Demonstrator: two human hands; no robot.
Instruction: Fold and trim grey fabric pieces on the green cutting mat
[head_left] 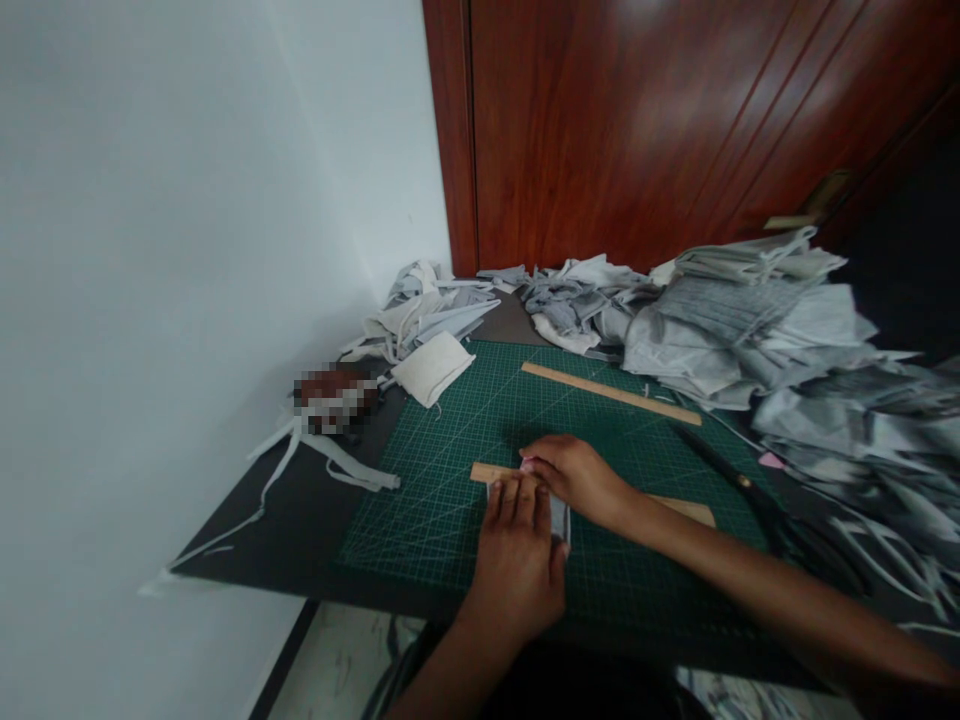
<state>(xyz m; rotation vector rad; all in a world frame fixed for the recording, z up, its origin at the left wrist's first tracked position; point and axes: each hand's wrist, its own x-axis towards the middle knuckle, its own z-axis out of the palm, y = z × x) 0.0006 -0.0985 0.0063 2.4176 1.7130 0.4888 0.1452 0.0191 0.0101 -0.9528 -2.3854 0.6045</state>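
My left hand (519, 550) lies flat, fingers stretched over a wooden ruler (489, 472) and a small grey-white piece of fabric (559, 520) beneath it. Pinched in my right hand (574, 470) is a small pink piece of tailor's chalk (527, 464), held at the ruler's far edge. The right forearm hides part of the ruler, whose other end shows beyond it. Ruler and fabric rest on a green cutting mat (420, 500).
A second wooden ruler (611, 392) lies farther back. Black scissors (742, 482) and a pink piece (771, 460) lie at right. Heaped grey fabric (720, 320) lines the right and back; more fabric (420, 310) and a cream pouch (435, 367) sit back left.
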